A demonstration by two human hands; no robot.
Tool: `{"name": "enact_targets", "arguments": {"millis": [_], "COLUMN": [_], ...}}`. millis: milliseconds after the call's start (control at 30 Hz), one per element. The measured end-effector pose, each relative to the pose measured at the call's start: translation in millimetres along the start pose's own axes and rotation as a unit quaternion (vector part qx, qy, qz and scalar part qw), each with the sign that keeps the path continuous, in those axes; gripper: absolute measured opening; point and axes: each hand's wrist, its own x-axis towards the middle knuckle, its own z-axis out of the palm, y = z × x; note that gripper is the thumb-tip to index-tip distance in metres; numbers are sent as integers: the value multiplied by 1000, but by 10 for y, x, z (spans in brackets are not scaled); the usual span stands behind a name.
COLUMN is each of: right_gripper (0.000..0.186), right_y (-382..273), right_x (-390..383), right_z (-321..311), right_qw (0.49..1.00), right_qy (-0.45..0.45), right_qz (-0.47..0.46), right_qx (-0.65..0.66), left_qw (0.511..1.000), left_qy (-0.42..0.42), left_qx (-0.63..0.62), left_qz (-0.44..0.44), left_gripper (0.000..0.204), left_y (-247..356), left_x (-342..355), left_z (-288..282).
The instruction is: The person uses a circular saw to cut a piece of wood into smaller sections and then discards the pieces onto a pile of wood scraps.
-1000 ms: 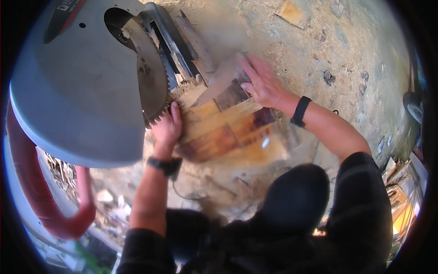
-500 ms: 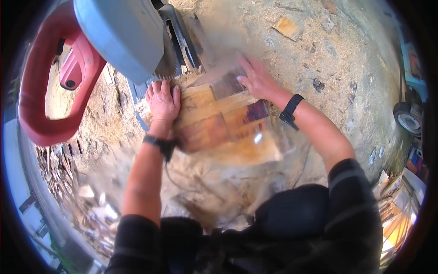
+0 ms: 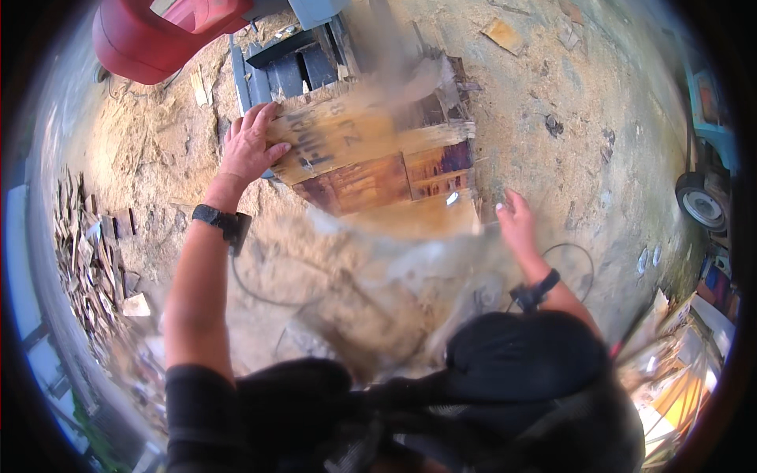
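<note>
My left hand (image 3: 249,147) grips the left edge of a stack of weathered wooden boards (image 3: 344,175), yellow, brown and dark with stencilled marks on top. My right hand (image 3: 514,217) is off the boards at their lower right, fingers apart and holding nothing. Beyond the stack lies the dark metal saw base (image 3: 306,67). Above it, the saw's red handle (image 3: 154,43) and grey guard (image 3: 315,9) show at the top of the view; the blade is hidden. The top right of the boards is smeared.
Sawdust and scraps (image 3: 130,110) cover the concrete ground. A heap of wood offcuts (image 3: 87,248) lies at left, more pale scraps (image 3: 666,370) at lower right. A black wheel (image 3: 702,203) stands at the right edge beside a blue object (image 3: 710,110). A cable (image 3: 587,260) loops near my right arm.
My right hand has left the boards and dropped toward me. My left hand has moved left along them. The saw sits higher in the view, its blade no longer showing.
</note>
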Motion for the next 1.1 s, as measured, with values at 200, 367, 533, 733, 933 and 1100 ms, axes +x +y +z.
{"name": "enact_targets", "arguments": {"millis": [200, 367, 533, 733, 933, 1100], "right_gripper": [33, 36, 37, 48, 55, 61], "right_y": [-254, -482, -632, -652, -378, -328], "right_x": [-562, -617, -647, -727, -832, -831], "right_z": [242, 719, 845, 836, 776, 336], "right_qw": [968, 879, 831, 684, 550, 536], "right_qy": [-221, -462, -542, -566, -580, -523], "right_qz": [46, 19, -36, 283, 237, 216], "right_qx": [106, 118, 122, 364, 552, 626], "left_qw": [992, 989, 987, 973, 969, 969], "left_qy": [-44, -84, -79, -143, -190, -216], "left_qx": [-92, -33, -39, -77, -21, -25], "left_qz": [-74, -118, -132, -164, -155, -118], "left_gripper": [84, 67, 64, 68, 72, 68], "left_y": [-57, 25, 184, 450, 668, 801], "left_x": [316, 384, 221, 137, 138, 53], "left_z": [94, -10, -113, -305, -445, -613]}}
